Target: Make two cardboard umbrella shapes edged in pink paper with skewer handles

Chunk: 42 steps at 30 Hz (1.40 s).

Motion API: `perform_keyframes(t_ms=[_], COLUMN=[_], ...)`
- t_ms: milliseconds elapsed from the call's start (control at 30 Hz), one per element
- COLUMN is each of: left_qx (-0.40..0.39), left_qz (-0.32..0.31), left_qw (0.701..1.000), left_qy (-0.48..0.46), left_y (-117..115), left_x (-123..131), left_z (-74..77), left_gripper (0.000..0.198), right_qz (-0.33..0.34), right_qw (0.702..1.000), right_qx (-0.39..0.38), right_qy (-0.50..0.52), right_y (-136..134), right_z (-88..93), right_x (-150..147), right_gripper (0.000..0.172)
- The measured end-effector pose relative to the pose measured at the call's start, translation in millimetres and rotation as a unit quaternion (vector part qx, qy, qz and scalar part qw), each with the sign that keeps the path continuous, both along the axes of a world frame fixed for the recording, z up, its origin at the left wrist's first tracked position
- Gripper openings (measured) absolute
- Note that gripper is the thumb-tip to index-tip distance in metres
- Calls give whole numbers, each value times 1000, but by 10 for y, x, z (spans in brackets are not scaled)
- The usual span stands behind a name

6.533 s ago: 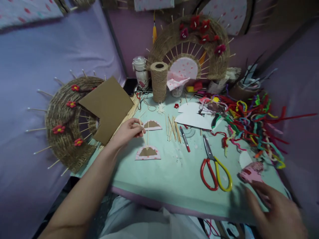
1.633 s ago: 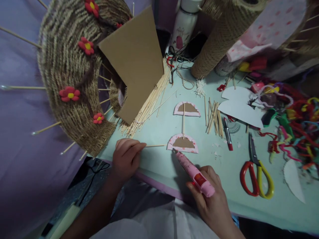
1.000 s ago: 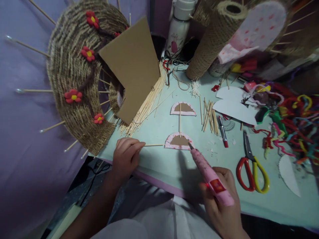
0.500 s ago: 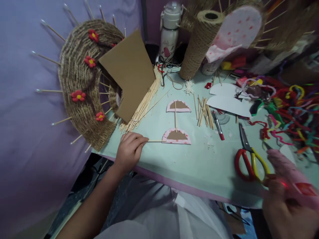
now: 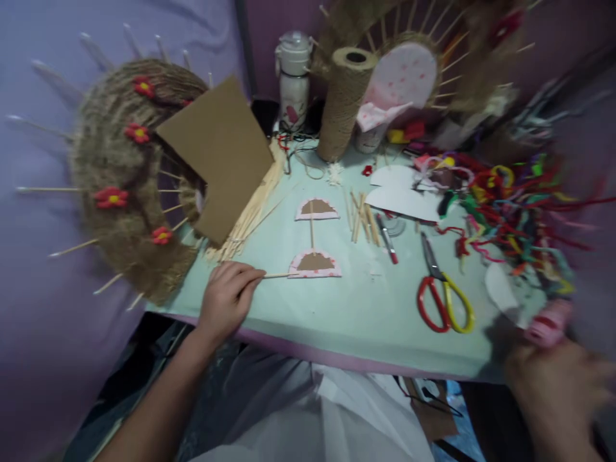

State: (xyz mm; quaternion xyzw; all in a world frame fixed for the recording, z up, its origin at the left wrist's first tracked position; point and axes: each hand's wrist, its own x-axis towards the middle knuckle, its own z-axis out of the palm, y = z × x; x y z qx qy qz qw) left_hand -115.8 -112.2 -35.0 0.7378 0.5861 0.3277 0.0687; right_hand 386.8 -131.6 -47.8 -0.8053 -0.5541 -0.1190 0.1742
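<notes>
Between its fingertips my left hand [image 5: 230, 296] pinches a thin wooden stick [image 5: 276, 276], whose far end lies on the lower half-round piece [image 5: 315, 263], brown in the middle with a pink-patterned rim. An upright stick [image 5: 312, 228] joins that piece to a similar upper half-round piece [image 5: 317, 208]. At the lower right, my right hand [image 5: 553, 378] is blurred beside a pink glue gun [image 5: 549, 324]; its fingers are smeared, so whether it grips the gun is unclear.
Scissors [image 5: 445, 289] lie right of centre, near a marker [image 5: 387, 239] and short sticks [image 5: 363, 218]. Brown cardboard [image 5: 219, 154] leans by a flowered twine ring [image 5: 125, 167] at left. Behind stand a bottle [image 5: 293, 83] and twine roll [image 5: 344, 106]. Colourful pipe cleaners [image 5: 510, 199] fill the right.
The view has shifted, moving most things leftward. The glue gun has turned and sits farther from the scissors, with my right hand blurred below it. My left hand still pinches the stick.
</notes>
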Motion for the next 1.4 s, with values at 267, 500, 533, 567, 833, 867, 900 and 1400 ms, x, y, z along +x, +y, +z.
perform_keyframes(t_ms=[267, 500, 533, 567, 833, 867, 900, 1400], left_qx=[44, 14, 9, 4, -3, -2, -2, -7], left_qz=[-10, 2, 0, 2, 3, 3, 2, -7], left_qw=[999, 1000, 1000, 1000, 1000, 1000, 1000, 1000], left_qy=[-13, 2, 4, 5, 1, 2, 2, -3], left_y=[71, 12, 7, 3, -8, -8, -8, -16], left_x=[-65, -13, -11, -10, -3, -3, -4, -14], left_z=[-127, -53, -45, -39, -13, -13, -14, 12], left_gripper=[14, 14, 14, 14, 16, 16, 16, 26], right_qz=[-51, -118, -115, -86, 321, 361, 396, 487], right_qw=[979, 981, 987, 993, 946, 931, 915, 862], right_qx=[-156, -143, -97, -53, -36, -36, -41, -68], right_qy=[-120, -56, -59, -54, 29, 46, 62, 120], right_y=[169, 229, 219, 208, 298, 311, 319, 351], right_z=[170, 271, 309, 352, 413, 385, 359, 193], right_x=[-237, -329, -416, -527, -1886, -2040, -2176, -2639], right_gripper=[45, 69, 74, 77, 41, 36, 33, 31])
